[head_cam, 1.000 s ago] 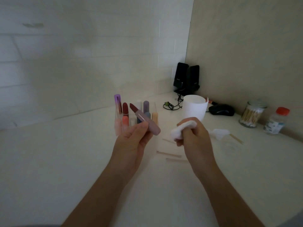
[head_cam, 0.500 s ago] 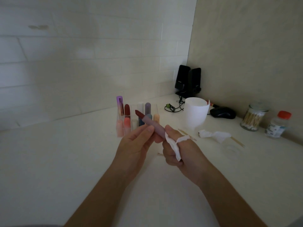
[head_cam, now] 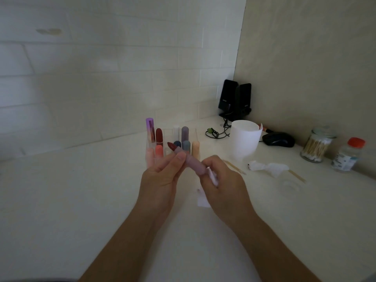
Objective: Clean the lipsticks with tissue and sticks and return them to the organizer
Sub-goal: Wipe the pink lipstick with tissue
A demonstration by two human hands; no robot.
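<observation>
Fingers [head_cam: 180, 159] of the left hand [head_cam: 160, 186] pinch the dull pink lipstick tube [head_cam: 190, 162] near its dark red tip. It is up in the air, just in front of the clear plastic organizer [head_cam: 168, 137]. The right hand [head_cam: 223, 186] curls round a small white tissue [head_cam: 212, 177] and touches the tube's low end. The white desk [head_cam: 71, 200] stretches wide to the left of the hands. Thin wooden sticks [head_cam: 234, 167], a crumpled white tissue [head_cam: 270, 167] and a white paper cup [head_cam: 244, 143] sit to the right, nearer the wall.

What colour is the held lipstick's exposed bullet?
Dark red bullet, clearest in the head view.
</observation>
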